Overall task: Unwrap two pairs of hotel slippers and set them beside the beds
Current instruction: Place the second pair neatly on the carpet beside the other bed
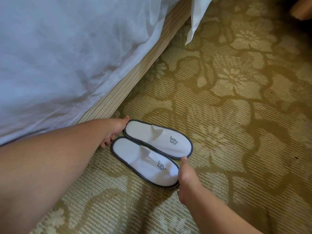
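Observation:
Two white hotel slippers with dark grey trim and a grey logo lie flat, side by side, on the carpet next to the bed. The far slipper (158, 139) lies closer to the bed base; the near slipper (145, 162) touches it. My left hand (114, 132) rests at their heel ends, fingers spread against both heels. My right hand (185, 176) is at the toe ends, thumb up against the far slipper's toe and fingers around the near slipper's toe edge. No wrapper is visible.
The bed's ribbed wooden base (128, 85) runs diagonally from upper right to lower left, with a white duvet (67, 56) hanging over it. A white sheet corner (194, 29) hangs near the top. Yellow floral carpet (236, 115) covers the floor.

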{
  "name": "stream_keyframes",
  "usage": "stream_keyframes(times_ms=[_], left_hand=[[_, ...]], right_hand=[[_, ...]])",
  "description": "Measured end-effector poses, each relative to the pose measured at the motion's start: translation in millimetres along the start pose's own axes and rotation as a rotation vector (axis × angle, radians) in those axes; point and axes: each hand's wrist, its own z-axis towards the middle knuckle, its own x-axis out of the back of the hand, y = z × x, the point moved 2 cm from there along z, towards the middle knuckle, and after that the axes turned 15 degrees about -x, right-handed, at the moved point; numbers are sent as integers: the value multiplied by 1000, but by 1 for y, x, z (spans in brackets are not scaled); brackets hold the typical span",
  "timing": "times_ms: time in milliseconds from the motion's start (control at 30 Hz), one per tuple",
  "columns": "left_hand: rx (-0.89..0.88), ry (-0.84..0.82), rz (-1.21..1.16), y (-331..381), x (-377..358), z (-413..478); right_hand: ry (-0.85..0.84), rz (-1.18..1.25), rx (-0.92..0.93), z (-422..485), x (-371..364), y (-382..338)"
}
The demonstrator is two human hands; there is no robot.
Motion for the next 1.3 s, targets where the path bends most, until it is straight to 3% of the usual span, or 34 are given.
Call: stream_keyframes(times_ms=[633, 1300], left_hand=[[14, -18, -14, 13, 0, 0], [-152, 72, -153, 56, 8, 20]], right_hand=[[-3, -28, -20, 4, 5, -18], [26, 14, 75, 3, 14, -96]])
